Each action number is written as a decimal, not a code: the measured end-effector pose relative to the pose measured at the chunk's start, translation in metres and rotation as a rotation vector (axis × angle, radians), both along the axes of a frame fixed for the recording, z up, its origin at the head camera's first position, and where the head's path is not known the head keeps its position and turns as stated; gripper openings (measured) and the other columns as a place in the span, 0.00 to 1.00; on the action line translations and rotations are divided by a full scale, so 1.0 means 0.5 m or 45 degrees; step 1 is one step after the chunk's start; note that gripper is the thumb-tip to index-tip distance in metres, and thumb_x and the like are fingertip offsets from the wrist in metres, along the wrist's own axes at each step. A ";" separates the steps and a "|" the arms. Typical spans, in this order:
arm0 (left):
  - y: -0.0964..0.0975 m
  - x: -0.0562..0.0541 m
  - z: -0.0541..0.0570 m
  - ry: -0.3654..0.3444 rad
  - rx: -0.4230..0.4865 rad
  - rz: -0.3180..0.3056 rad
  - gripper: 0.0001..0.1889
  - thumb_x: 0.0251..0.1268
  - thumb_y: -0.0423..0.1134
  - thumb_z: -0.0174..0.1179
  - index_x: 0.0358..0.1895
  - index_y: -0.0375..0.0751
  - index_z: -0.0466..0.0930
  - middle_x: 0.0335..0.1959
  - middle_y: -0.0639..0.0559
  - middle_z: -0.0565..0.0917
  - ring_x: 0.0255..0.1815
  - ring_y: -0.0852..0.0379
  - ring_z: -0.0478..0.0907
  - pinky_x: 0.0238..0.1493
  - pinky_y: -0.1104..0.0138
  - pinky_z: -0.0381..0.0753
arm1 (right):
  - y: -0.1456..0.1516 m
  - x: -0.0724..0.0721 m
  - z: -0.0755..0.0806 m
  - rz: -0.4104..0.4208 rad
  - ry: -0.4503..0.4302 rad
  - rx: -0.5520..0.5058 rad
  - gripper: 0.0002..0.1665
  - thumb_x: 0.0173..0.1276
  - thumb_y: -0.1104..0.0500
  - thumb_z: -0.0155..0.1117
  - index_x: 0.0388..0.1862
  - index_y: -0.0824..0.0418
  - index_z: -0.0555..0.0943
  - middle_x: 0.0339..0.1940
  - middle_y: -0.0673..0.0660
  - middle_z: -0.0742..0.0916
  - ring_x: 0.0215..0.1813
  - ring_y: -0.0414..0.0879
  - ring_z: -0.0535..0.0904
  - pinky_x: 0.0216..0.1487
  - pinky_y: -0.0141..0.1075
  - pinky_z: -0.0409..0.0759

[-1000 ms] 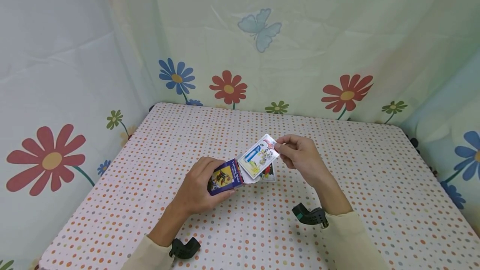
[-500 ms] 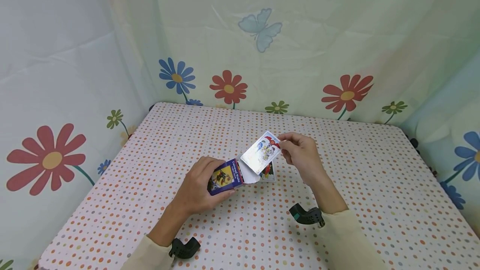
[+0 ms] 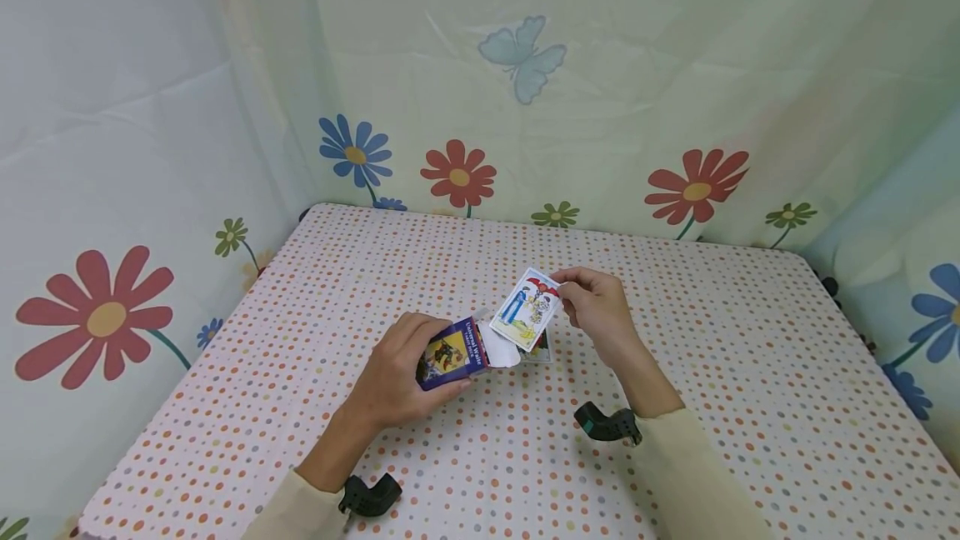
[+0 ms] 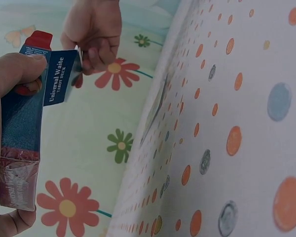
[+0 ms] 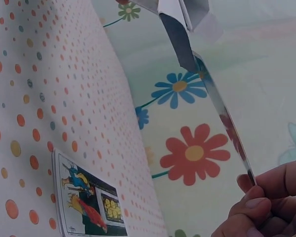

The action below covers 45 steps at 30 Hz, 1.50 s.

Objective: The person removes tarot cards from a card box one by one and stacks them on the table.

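2 hands are working above a polka-dot tablecloth (image 3: 750,357), with 1 illustrated tarot card (image 3: 525,308) being held up between them. The right hand (image 3: 600,307) is pinching the card near its upper right corner, thumb and fingertips closing to a narrow grip. From these fingers the card is extending leftward and toward the person, its long axis slanting down from upper right to lower left in the head view. The left hand (image 3: 401,369) is gripping the Universal Waite tarot deck box (image 3: 448,357), thumb and fingers curling round it. The box is facing its open end rightward, toward the card, and its long axis is running more nearly crosswise, so the 2 axes are standing at an angle; this angle is probably governing any further movement. The right hand is lying nearer to the card. In the head view the card's lower end is overlapping the white flap (image 3: 498,348); whether the 2 are touching, the views are not settling. A 2nd card (image 5: 91,197) is lying picture side up on the tablecloth, apart from both hands.
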<state>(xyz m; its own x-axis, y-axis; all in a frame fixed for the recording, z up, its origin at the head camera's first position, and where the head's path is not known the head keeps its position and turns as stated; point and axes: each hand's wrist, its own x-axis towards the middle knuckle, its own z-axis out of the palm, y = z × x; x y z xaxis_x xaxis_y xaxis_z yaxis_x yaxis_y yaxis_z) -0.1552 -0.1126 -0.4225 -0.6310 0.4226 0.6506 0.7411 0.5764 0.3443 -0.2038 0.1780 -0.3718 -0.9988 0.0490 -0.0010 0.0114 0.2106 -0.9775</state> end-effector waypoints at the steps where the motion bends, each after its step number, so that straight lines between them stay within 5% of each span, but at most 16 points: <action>1: 0.000 0.000 0.000 -0.001 -0.001 0.001 0.36 0.50 0.59 0.76 0.59 0.40 0.78 0.52 0.52 0.80 0.48 0.59 0.75 0.44 0.64 0.78 | 0.000 -0.002 -0.003 -0.003 -0.005 0.014 0.15 0.76 0.66 0.51 0.54 0.70 0.81 0.32 0.60 0.77 0.28 0.43 0.67 0.27 0.31 0.67; 8: 0.000 0.002 0.002 0.009 -0.003 0.007 0.37 0.49 0.57 0.77 0.59 0.40 0.79 0.51 0.52 0.80 0.47 0.59 0.75 0.44 0.64 0.78 | -0.001 -0.021 -0.026 -0.019 -0.046 0.072 0.15 0.76 0.65 0.50 0.54 0.68 0.81 0.32 0.59 0.77 0.26 0.42 0.65 0.26 0.31 0.66; 22: 0.000 0.001 0.000 -0.004 0.000 0.004 0.37 0.50 0.58 0.75 0.60 0.40 0.78 0.53 0.51 0.80 0.49 0.58 0.75 0.45 0.63 0.78 | 0.021 -0.064 -0.067 0.013 -0.189 -0.019 0.17 0.75 0.67 0.49 0.55 0.70 0.80 0.24 0.53 0.73 0.20 0.39 0.59 0.25 0.33 0.63; 29: -0.001 -0.001 0.001 0.007 0.004 0.009 0.36 0.50 0.58 0.76 0.59 0.40 0.78 0.52 0.51 0.80 0.49 0.58 0.76 0.45 0.63 0.79 | 0.023 -0.081 -0.088 0.030 -0.191 0.091 0.17 0.76 0.65 0.49 0.55 0.69 0.82 0.30 0.55 0.78 0.21 0.40 0.61 0.24 0.32 0.63; 37: -0.001 -0.003 0.001 -0.004 -0.001 0.006 0.36 0.52 0.59 0.74 0.59 0.40 0.78 0.52 0.51 0.81 0.49 0.58 0.76 0.45 0.64 0.79 | 0.023 -0.097 -0.110 0.077 -0.206 0.213 0.17 0.76 0.65 0.49 0.53 0.66 0.84 0.49 0.62 0.83 0.24 0.42 0.64 0.24 0.32 0.63; 45: -0.004 -0.002 0.003 -0.009 -0.007 0.015 0.36 0.52 0.59 0.74 0.60 0.40 0.78 0.52 0.51 0.80 0.49 0.58 0.76 0.46 0.63 0.79 | 0.019 -0.112 -0.127 0.118 -0.188 0.336 0.16 0.75 0.67 0.49 0.50 0.67 0.84 0.53 0.64 0.83 0.27 0.43 0.66 0.25 0.33 0.65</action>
